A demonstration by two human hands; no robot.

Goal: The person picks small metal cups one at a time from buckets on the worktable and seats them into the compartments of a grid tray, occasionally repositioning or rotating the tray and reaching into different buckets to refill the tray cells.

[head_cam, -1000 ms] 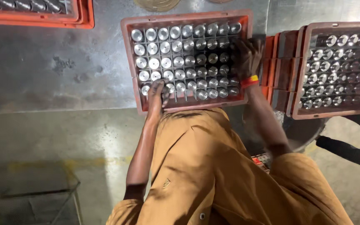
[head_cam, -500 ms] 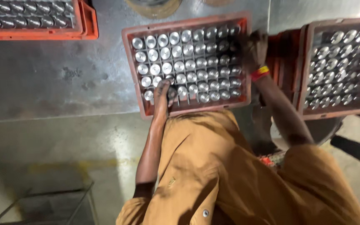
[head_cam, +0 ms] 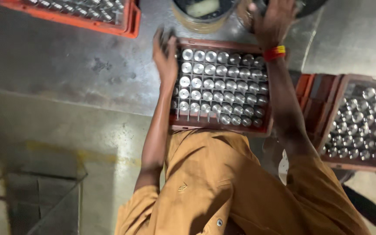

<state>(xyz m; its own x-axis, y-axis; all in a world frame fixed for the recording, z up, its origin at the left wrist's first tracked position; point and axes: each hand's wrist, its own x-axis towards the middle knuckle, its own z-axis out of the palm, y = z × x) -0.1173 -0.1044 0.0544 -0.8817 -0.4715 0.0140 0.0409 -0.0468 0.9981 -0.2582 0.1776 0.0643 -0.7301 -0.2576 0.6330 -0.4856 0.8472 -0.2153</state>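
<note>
Head view: left hand (head_cam: 165,54) grips the red crate (head_cam: 219,129) at its left wall, fingers curled over the rim; right hand (head_cam: 270,21) spreads at the far right corner, steadying it. Metal cylinders (head_cam: 220,87) stand upright in rows inside. Crate rests on a grey steel tabletop (head_cam: 66,65); a second crate (head_cam: 357,122) sits right of it, concrete floor (head_cam: 66,143) below.

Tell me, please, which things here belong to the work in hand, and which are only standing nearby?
In the work:
- left hand, on the left edge of the middle crate
- right hand, at its far right corner
- middle crate of shiny metal cylinders

Only nearby:
- crate at right, also filled
- orange crate, top left
- round container
- wire rack
</note>
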